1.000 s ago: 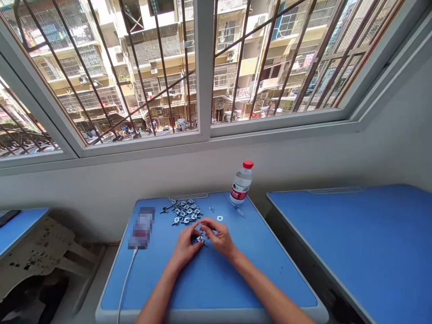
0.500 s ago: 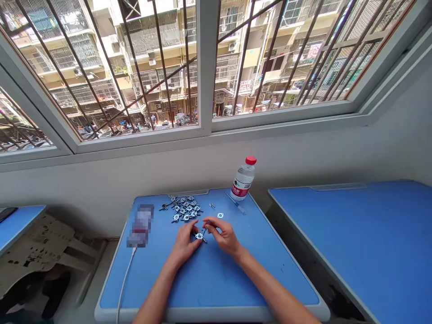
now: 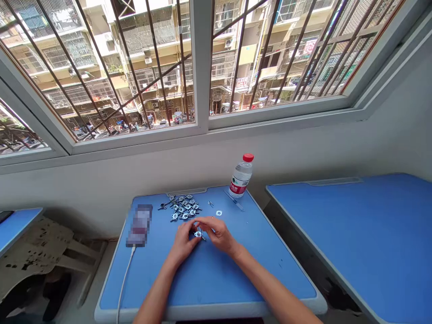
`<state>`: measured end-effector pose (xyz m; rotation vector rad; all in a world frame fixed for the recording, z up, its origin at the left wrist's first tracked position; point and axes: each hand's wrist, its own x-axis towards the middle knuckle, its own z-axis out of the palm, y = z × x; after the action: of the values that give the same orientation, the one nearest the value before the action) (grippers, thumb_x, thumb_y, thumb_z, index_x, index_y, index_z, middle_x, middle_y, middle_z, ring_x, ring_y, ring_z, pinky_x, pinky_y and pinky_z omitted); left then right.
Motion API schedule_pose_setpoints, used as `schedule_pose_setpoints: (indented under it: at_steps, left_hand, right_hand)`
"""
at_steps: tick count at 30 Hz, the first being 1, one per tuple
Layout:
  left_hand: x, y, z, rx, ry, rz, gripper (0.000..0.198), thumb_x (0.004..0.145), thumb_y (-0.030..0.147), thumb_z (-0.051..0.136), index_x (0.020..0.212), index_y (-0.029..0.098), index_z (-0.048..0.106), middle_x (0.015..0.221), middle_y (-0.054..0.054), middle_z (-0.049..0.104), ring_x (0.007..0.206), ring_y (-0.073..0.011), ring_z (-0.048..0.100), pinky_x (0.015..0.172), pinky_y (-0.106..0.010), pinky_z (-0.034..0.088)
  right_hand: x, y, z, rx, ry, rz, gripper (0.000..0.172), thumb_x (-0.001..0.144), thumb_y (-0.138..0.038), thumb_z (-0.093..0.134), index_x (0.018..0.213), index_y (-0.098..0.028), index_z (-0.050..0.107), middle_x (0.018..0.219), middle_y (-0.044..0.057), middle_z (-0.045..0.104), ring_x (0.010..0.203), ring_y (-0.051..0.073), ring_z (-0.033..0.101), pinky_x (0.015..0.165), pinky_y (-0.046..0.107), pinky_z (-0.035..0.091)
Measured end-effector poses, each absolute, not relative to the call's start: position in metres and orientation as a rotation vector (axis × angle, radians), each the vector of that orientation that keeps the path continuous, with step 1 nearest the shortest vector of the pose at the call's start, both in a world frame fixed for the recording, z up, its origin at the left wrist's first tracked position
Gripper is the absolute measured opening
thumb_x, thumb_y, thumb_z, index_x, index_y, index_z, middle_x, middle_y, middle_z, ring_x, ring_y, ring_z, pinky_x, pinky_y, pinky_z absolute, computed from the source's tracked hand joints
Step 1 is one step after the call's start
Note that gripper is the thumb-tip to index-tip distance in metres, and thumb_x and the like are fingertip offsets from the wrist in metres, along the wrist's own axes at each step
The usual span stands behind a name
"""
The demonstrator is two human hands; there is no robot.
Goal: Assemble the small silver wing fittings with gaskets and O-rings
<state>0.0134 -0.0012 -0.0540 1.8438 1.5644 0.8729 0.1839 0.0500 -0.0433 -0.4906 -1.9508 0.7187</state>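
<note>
Head view: left hand point(image 3: 184, 243) and right hand point(image 3: 218, 235) grasp a small metal fitting point(image 3: 198, 234) between them, over the middle of the blue worktop point(image 3: 236, 279). A pile of similar fittings point(image 3: 180, 209) lies just beyond; a washer point(image 3: 218, 213) lies beside it, and a water bottle point(image 3: 240, 176) stands near the far edge.

- Desktop point(image 3: 209, 283): solid blue, with a pale grey rim.
- Metal fittings point(image 3: 182, 209): silver, in a glinting heap.
- Bottle cap point(image 3: 248, 157): red.
- Bottle label point(image 3: 238, 186): red and white.
- Cable point(image 3: 124, 283): white.
- Blurred rectangle point(image 3: 139, 225): a pixelated pattern of mauve and grey blocks.
- Adjacent desktop point(image 3: 351, 234): the same blue.
- Wall point(image 3: 135, 189): plain off-white.
- Window frame point(image 3: 201, 58): white.
- Balcony grilles point(image 3: 148, 31): a pale grid pattern on cream buildings.
- Seat point(image 3: 40, 243): beige, blotched with black.
</note>
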Motion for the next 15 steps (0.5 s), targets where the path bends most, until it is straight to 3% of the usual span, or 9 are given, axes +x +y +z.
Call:
schedule_pose_setpoints:
  at_steps: [7,15]
  left_hand:
    - [0.013,-0.001,-0.055,1.859,1.55,0.883,0.054,0.08,0.016,0.065,0.132,0.024,0.054,0.098,-0.002,0.069,0.096,-0.0246,0.059,0.089,-0.037,0.041]
    - [0.013,-0.002,-0.058,1.855,1.561,0.891,0.057,0.08,0.015,0.066,0.134,0.027,0.053,0.1,-0.002,0.068,0.097,-0.0239,0.058,0.091,-0.037,0.041]
  right_hand:
    - [0.188,0.053,-0.035,-0.505,-1.964,0.721,0.027,0.1,-0.023,0.044,0.116,-0.023,0.065,0.087,0.005,0.073,0.076,0.017,0.065,0.073,0.031,0.054]
    - [0.182,0.048,-0.032,-0.569,-1.947,0.642,0.016,0.096,-0.021,0.051,0.1,-0.021,0.067,0.079,0.004,0.07,0.071,0.018,0.062,0.068,0.03,0.049]
